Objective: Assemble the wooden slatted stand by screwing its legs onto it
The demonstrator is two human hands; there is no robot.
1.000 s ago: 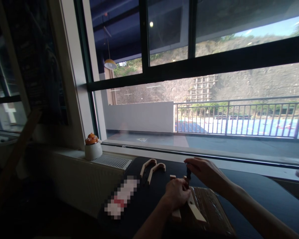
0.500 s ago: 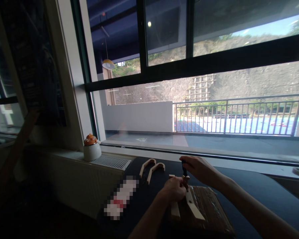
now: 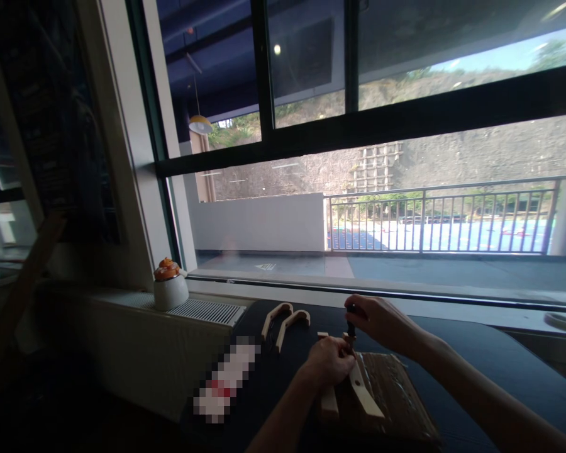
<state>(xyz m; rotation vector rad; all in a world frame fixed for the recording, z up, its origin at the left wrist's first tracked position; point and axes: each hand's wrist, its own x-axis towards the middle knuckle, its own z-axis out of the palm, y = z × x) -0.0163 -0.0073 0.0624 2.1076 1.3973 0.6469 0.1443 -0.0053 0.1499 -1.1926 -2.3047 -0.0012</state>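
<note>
My right hand (image 3: 365,313) is closed round the black handle of an upright tool (image 3: 351,326) that looks like a screwdriver. Its lower end meets the far end of a pale wooden piece (image 3: 364,390), where my fingers hide the contact. That piece has a dark hole and lies slanting over a brown wooden board (image 3: 396,393). Wrapped over its far part is my left hand (image 3: 329,360), fingers closed, just below the tool. A second pale wooden piece (image 3: 329,402) runs under my left hand at the board's left side, partly hidden.
Two curved wooden pieces (image 3: 292,321) lie on the dark table (image 3: 476,358), left of my hands. A blurred-out white and red item (image 3: 226,380) is nearer me. Beyond the table are a radiator (image 3: 212,311) bearing a white pot (image 3: 170,292) with an orange top, and a window.
The whole view has shifted slightly. Both hands keep their holds, with the tool still upright; my right fingers look slightly turned about the handle.
</note>
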